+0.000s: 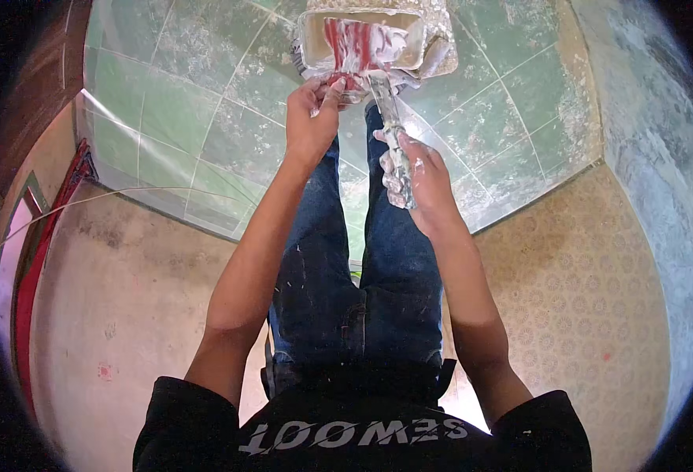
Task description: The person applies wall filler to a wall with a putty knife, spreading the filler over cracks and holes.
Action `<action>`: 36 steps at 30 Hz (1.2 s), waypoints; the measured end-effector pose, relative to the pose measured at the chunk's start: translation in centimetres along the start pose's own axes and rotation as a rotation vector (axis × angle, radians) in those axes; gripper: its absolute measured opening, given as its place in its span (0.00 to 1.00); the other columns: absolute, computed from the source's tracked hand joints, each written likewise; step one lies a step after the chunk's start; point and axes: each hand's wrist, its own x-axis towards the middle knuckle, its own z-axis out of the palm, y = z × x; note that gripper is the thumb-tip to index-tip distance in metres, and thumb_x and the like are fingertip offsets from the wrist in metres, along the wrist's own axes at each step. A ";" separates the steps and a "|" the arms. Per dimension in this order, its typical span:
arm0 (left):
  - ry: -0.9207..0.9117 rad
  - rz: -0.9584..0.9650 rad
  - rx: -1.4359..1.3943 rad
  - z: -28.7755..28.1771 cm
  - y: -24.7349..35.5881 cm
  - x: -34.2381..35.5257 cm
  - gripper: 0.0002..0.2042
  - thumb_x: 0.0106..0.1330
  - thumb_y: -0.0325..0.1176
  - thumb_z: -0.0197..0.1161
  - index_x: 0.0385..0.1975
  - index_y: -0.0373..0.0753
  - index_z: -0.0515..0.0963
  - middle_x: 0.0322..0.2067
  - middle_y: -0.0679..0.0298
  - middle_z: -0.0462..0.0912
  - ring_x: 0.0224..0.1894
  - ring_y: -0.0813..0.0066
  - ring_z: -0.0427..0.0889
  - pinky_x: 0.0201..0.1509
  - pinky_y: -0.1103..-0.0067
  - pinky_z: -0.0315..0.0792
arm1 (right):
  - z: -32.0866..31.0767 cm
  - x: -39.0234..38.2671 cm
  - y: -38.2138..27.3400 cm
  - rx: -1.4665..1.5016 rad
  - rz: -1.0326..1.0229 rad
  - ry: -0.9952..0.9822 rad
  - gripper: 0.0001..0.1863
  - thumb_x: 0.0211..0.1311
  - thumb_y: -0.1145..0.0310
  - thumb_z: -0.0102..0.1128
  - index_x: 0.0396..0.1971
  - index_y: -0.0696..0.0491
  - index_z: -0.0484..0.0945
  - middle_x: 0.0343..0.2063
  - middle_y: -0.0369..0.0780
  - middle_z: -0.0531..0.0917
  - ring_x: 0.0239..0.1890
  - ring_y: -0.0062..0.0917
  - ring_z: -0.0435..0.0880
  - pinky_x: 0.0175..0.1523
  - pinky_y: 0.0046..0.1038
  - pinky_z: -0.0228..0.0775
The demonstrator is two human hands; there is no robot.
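Observation:
My left hand [315, 114] is closed on the near edge of a red flat scraper [347, 39] smeared with white paste. The scraper extends over a rectangular, paste-crusted tub [304, 43] at the top of the view. My right hand [421, 177] wraps around the handle of a putty knife [382, 94], which is caked with pale filler. Its blade points away from me, and its tip is by the near right corner of the red scraper. White paste [393, 43] clings to the scraper's right side.
Green floor tiles [173, 102] spotted with white surround the tub. On the right rises a blue-white, patchy wall [641, 102]. A thin pale line [138, 189] crosses the left side. My jeans-clad legs [323, 236] are below my hands.

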 end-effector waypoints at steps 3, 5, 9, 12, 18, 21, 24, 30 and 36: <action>-0.050 -0.004 0.042 -0.3 0.2 -0.1 0.15 0.73 0.31 0.59 0.52 0.24 0.75 0.41 0.54 0.86 0.37 0.70 0.87 0.42 0.79 0.80 | 0.2 0.6 0.2 -0.010 0.006 0.018 0.17 0.75 0.58 0.48 0.46 0.56 0.78 0.21 0.32 0.76 0.17 0.15 0.71 0.20 0.21 0.62; -0.075 0.003 -0.009 -0.4 0.7 -0.6 0.11 0.73 0.29 0.57 0.45 0.26 0.79 0.37 0.58 0.86 0.34 0.76 0.85 0.43 0.79 0.79 | 0.2 1.5 -0.2 -0.001 -0.034 -0.016 0.17 0.75 0.58 0.48 0.45 0.56 0.78 0.21 0.32 0.76 0.17 0.15 0.71 0.20 0.21 0.62; -0.110 -0.008 0.045 -1.7 0.1 -0.9 0.11 0.73 0.28 0.57 0.45 0.25 0.78 0.38 0.57 0.86 0.35 0.75 0.85 0.43 0.79 0.80 | 0.2 3.8 -0.7 0.028 -0.056 0.019 0.15 0.74 0.58 0.50 0.41 0.54 0.78 0.22 0.33 0.77 0.18 0.16 0.73 0.21 0.21 0.63; -0.105 -0.020 0.019 -2.0 0.0 -1.2 0.15 0.73 0.30 0.58 0.51 0.23 0.76 0.40 0.54 0.85 0.37 0.70 0.87 0.43 0.79 0.80 | 0.1 4.4 -1.5 0.057 -0.062 0.037 0.14 0.74 0.58 0.50 0.40 0.54 0.78 0.22 0.33 0.78 0.19 0.16 0.74 0.21 0.21 0.64; 0.020 -0.007 0.005 -2.7 -0.4 -0.5 0.12 0.73 0.28 0.57 0.48 0.24 0.76 0.39 0.55 0.85 0.35 0.73 0.86 0.40 0.80 0.81 | 0.7 1.8 -0.8 0.040 -0.016 -0.012 0.16 0.75 0.58 0.49 0.44 0.55 0.78 0.22 0.34 0.77 0.18 0.16 0.72 0.20 0.20 0.62; -0.005 -0.012 -0.020 -2.1 -0.1 -0.4 0.16 0.73 0.33 0.59 0.50 0.23 0.76 0.39 0.53 0.85 0.36 0.69 0.87 0.43 0.77 0.81 | 0.3 1.9 -0.1 0.031 0.017 -0.005 0.16 0.75 0.58 0.48 0.43 0.55 0.79 0.21 0.33 0.76 0.17 0.16 0.71 0.20 0.20 0.61; -0.058 -0.008 -0.012 -2.0 0.2 -0.5 0.16 0.73 0.33 0.60 0.50 0.23 0.75 0.39 0.53 0.86 0.36 0.70 0.87 0.43 0.78 0.81 | 0.0 3.1 -0.5 0.003 -0.006 0.030 0.17 0.75 0.58 0.48 0.43 0.55 0.79 0.22 0.33 0.76 0.18 0.16 0.71 0.21 0.21 0.62; -0.045 -0.004 0.020 -3.0 -0.1 -0.6 0.16 0.73 0.31 0.60 0.50 0.22 0.75 0.38 0.53 0.86 0.35 0.71 0.87 0.42 0.78 0.81 | 0.6 6.0 -3.5 0.042 -0.095 0.005 0.15 0.74 0.60 0.49 0.39 0.55 0.79 0.23 0.34 0.77 0.19 0.17 0.72 0.24 0.21 0.64; 0.027 -0.013 -0.020 -3.0 -0.1 -0.2 0.15 0.73 0.31 0.59 0.49 0.22 0.76 0.38 0.52 0.86 0.35 0.70 0.87 0.42 0.77 0.82 | 0.8 3.8 -1.7 -0.045 -0.066 0.015 0.18 0.76 0.58 0.47 0.48 0.57 0.77 0.23 0.32 0.76 0.18 0.14 0.70 0.19 0.18 0.60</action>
